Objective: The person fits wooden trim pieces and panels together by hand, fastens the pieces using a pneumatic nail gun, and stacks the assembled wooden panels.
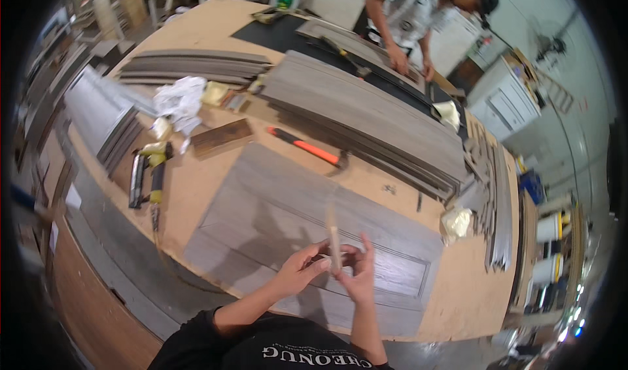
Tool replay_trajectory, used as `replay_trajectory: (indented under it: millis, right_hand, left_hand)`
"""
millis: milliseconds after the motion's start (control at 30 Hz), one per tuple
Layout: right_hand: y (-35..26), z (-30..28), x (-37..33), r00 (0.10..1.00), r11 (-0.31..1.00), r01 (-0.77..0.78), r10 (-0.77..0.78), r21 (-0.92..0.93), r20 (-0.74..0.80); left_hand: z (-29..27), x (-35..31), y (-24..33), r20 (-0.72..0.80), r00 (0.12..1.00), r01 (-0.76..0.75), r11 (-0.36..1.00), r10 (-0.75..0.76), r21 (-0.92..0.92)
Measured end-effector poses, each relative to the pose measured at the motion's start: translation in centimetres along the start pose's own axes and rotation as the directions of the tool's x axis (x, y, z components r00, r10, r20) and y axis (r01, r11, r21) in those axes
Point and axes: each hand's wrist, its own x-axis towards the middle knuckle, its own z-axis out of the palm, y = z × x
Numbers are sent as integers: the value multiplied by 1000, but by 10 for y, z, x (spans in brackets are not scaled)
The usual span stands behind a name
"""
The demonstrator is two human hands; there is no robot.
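Both my hands are raised over a grey wood-grain cabinet door (229,193) with a recessed panel, lying flat on the table. Between them stands a thin tan strip (334,242), held on edge; its upper end is blurred and I cannot make out its kind. My left hand (304,268) pinches the strip's lower part from one side. From the other side my right hand (358,275) closes on it, with one finger pointing up. Just beyond the door lies a hammer (311,149) with an orange and black handle.
A stack of grey panels (366,111) spans the table's middle. To the left lie a brown wood block (222,138), an air nail gun (156,177) with its hose, crumpled white paper (180,102) and grey strips (190,66). Across the table a co-worker (412,17) bends over another panel.
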Motion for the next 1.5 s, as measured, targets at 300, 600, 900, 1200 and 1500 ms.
replay_trajectory:
  millis: [300,600,900,1200,1500]
  right_hand:
    - [26,125,-5,919,994,25,20,-108,394]
    - [54,109,124,878,343,473,-261,-812,401]
    - [67,107,130,903,436,430,-212,-791,374]
    - [70,114,131,894,444,441,-292,-780,339]
    - [70,115,124,887,425,450,-311,-785,341]
  left_hand:
    - [-92,-71,-17,-303,952,-76,933,-36,-352]
    - [-214,-33,3,-585,769,299,664,258,686]
    - [-205,9,-19,-572,801,449,452,179,771]
    - [-193,4,-24,-637,713,368,616,295,696]
    - [-180,-2,-36,-658,648,399,564,384,723]
